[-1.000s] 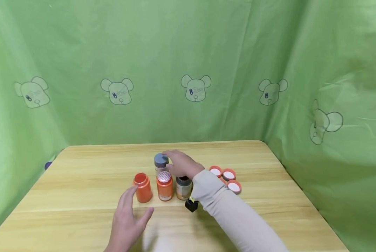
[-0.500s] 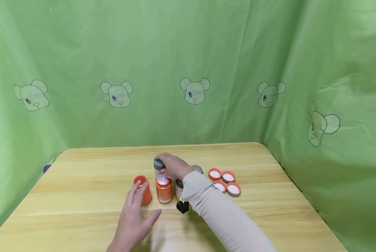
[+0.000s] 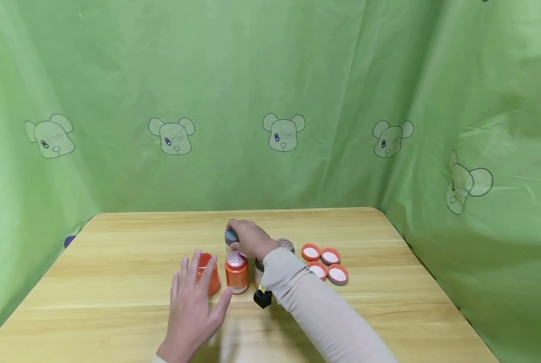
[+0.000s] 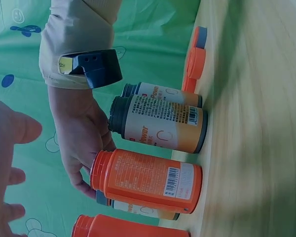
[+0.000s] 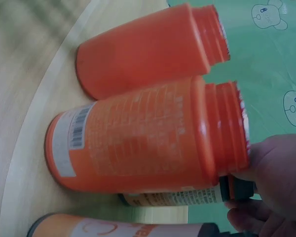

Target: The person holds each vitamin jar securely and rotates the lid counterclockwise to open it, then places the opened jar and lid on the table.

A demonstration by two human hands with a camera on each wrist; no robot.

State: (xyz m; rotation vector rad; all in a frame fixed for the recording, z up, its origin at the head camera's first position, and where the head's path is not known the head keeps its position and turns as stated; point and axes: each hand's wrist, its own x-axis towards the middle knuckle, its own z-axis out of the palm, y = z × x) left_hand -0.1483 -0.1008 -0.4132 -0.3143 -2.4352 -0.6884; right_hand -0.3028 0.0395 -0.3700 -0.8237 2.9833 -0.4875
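Note:
My right hand grips the grey cap of a pill bottle standing in the back row. The head view hides most of that bottle behind the hand and an uncapped orange bottle with a foil seal. My left hand, fingers spread, is before another uncapped orange bottle at the left; whether it touches that bottle I cannot tell. Beside the middle orange bottle stands an uncapped dark-necked bottle, partly covered by my right sleeve in the head view. Behind it is another dark-necked bottle, foil-topped.
Several lids lie upturned in a cluster right of the bottles, their white liners showing. A black wrist camera hangs under my right sleeve, close to the bottles. Green curtain surrounds the wooden table.
My right hand has moved left and closed its fingers round the grey cap. My left hand has moved slightly up, spreading its fingers in front of the left orange bottle.

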